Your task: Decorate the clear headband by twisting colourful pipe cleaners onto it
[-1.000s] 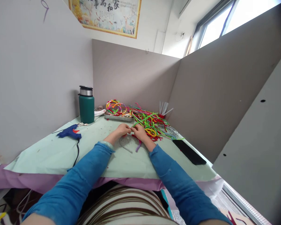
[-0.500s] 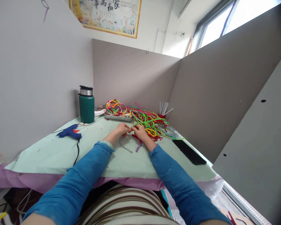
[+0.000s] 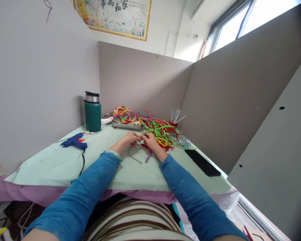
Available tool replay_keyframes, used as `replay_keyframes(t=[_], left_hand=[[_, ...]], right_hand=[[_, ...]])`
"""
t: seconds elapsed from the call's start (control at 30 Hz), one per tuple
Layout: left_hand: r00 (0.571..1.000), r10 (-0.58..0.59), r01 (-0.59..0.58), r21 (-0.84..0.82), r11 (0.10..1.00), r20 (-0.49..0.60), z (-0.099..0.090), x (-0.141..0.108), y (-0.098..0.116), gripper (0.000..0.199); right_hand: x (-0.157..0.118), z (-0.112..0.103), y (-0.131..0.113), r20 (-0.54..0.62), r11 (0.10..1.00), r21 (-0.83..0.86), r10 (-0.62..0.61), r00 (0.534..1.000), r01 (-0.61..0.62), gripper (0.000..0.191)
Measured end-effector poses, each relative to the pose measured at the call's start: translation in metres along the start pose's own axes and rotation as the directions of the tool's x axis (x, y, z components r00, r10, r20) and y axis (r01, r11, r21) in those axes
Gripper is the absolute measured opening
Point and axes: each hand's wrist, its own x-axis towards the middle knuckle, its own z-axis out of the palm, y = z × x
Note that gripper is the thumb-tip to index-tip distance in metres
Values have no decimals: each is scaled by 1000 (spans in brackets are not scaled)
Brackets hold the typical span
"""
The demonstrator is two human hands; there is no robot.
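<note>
My left hand [image 3: 132, 137] and my right hand [image 3: 148, 139] meet above the middle of the table. Thumb and fingers of both are pinched together, tip to tip, on something too small and hidden to make out. Just below them is a thin grey hoop [image 3: 132, 158], shaped like a headband, its top partly covered by my fingers. Red and purple fuzzy pipe cleaner [image 3: 149, 155] runs along its right side. Beside my right hand lies a tangled heap of green, red and yellow pipe cleaners [image 3: 160, 130].
A metal tray [image 3: 127, 127] with colourful hoops stands at the back. To the left are a green bottle [image 3: 93, 115] and a blue glue gun [image 3: 75, 142] with its cord. On the right lie a black phone-like slab [image 3: 203, 163] and white sticks [image 3: 175, 115] in a red holder.
My fingers have shifted very slightly, still pinched together at the same spot. The hoop and everything around it look unmoved.
</note>
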Motion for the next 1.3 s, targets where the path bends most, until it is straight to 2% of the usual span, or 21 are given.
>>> replay_keyframes(t=[0.23, 0.43, 0.7, 1.03, 1.3], left_hand=[[999, 19, -16, -57, 998, 42, -3, 0, -1, 14], [997, 51, -43, -132, 990, 58, -3, 4, -3, 17], [985, 144, -126, -172, 977, 94, -2, -2, 1, 25], [948, 313, -306, -100, 947, 64, 0, 4, -5, 19], [930, 362, -363, 4, 932, 58, 1, -1, -3, 16]], right_hand=[[-3, -1, -7, 13, 995, 75, 66, 998, -67, 27], [-5, -3, -11, 31, 984, 163, 66, 997, -70, 29], [-2, -2, -8, 70, 919, 368, 123, 990, -140, 33], [2, -1, -2, 71, 888, 409, 199, 977, -211, 36], [4, 0, 0, 55, 877, 404, 262, 964, -261, 36]])
